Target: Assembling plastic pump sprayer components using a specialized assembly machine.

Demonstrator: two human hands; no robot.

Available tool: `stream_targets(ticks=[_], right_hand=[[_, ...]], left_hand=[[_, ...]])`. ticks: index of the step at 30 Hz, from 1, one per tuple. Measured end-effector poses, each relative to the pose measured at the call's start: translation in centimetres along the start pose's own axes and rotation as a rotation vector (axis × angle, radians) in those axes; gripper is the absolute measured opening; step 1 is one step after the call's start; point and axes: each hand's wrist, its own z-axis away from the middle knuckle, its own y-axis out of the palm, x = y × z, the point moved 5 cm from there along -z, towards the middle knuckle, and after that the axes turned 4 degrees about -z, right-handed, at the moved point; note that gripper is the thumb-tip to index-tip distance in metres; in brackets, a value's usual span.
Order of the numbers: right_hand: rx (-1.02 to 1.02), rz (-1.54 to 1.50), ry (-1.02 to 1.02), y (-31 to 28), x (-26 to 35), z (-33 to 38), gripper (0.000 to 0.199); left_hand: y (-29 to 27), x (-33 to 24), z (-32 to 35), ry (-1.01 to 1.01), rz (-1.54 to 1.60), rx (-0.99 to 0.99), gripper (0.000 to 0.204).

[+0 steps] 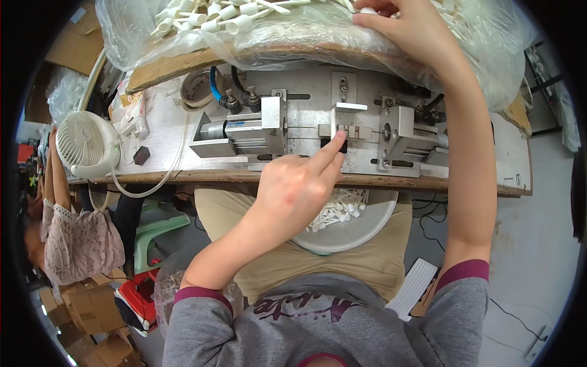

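- Head view, looking straight down over a metal press fixture (pixel 318 131) bolted on a wooden bench (pixel 183 174).
- Left hand (pixel 293 192) raised from the lap to the middle of the fixture, index fingertip (pixel 337 142) pressed against the small white part (pixel 335 125) seated at the central slot; other fingers curled loosely in toward the palm, gripping nothing that shows.
- Right hand (pixel 406 24) stretched far across the fixture to the clear plastic bag (pixel 293 33) at the back of the bench, resting on its top, fingers bent down among the white plastic pieces (pixel 214 15); thumb and fingertips pinched near one white piece at the upper edge, though cannot tell if actually gripped.
- Pneumatic cylinder (pixel 241 129) on the fixture's left with a blue hose (pixel 215 85) and black fittings, a matching metal block (pixel 400 125) on the right, the slot between them.
- Pale round basin (pixel 367 229) on the lap just below the bench edge, holding a heap of finished white pieces (pixel 339 211), partly hidden by the left hand.
- Small white desk fan (pixel 85 144) at the bench's left end, a roll of tape (pixel 197 87) near it.
- Another person's sleeve (pixel 76 241) in pale lace at far left, cardboard boxes (pixel 92 306) on the floor below.
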Motion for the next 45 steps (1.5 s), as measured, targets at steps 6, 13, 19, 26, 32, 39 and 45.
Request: stream_targets(ticks=[6, 13, 19, 26, 32, 39, 45], right_hand=[[0.033, -0.171, 0.045, -0.3, 0.6, 1.7, 0.034], [-0.040, -0.178, -0.013, -0.5, 3.1, 3.5, 0.029], [-0.253, -0.464, -0.139, -0.5, 3.8, 7.3, 0.024], [-0.302, -0.093, -0.330, 1.5, 5.1, 16.2, 0.033], [-0.114, 0.129, -0.338, 6.9, 5.4, 19.8, 0.027], [0.024, 0.397, -0.278, 8.4, 6.0, 18.1, 0.023], [0.096, 0.464, -0.302, 8.6, 6.6, 17.9, 0.025]], left_hand=[[-0.1, -0.5, 0.7, -0.002, -0.039, -0.016, 0.029], [0.3, -0.3, -0.2, -0.038, -0.100, 0.055, 0.025], [0.3, -0.4, -0.5, -0.021, -0.111, 0.076, 0.027], [-5.3, 3.0, -3.1, -0.005, 0.138, -0.052, 0.033], [-10.9, 6.3, -9.0, -0.277, -0.273, -0.329, 0.025], [-10.0, 8.5, -10.4, -0.363, 0.008, -0.079, 0.027], [-9.5, 14.8, -9.0, -0.357, 0.195, 0.067, 0.034]])
